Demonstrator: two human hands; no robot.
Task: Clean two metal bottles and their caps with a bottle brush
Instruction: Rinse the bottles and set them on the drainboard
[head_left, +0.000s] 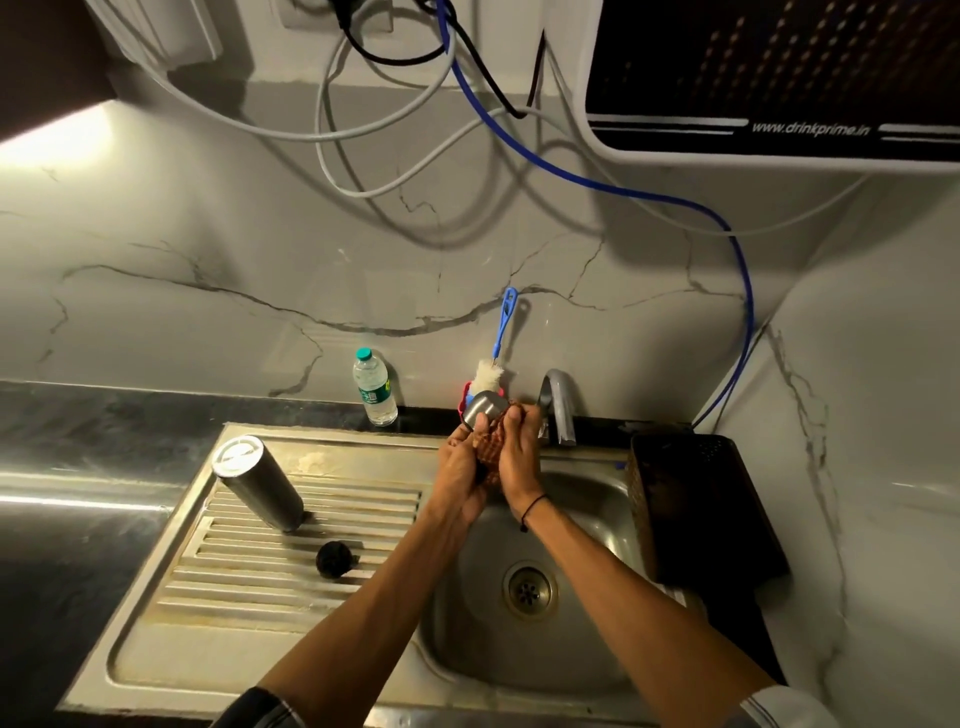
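Note:
Over the sink basin (582, 670), both hands hold a metal bottle (483, 412) tilted with its silver end pointing up and away. My left hand (460, 470) grips the bottle from the left. My right hand (519, 457) presses a brown scrubber (490, 449) around the bottle's body. Most of this bottle is hidden by the hands. The bottle brush (503, 332), with a blue handle and white bristles, stands against the wall behind the hands. A second metal bottle (260, 483) stands on the drainboard (234, 587). A black cap (335, 559) lies near it.
A curved faucet (560, 408) stands just right of the hands. A plastic water bottle (375, 388) sits at the back of the counter. A dark basket (698, 512) borders the sink's right side. The drain (529, 590) lies below. Cables and a water purifier (779, 78) hang overhead.

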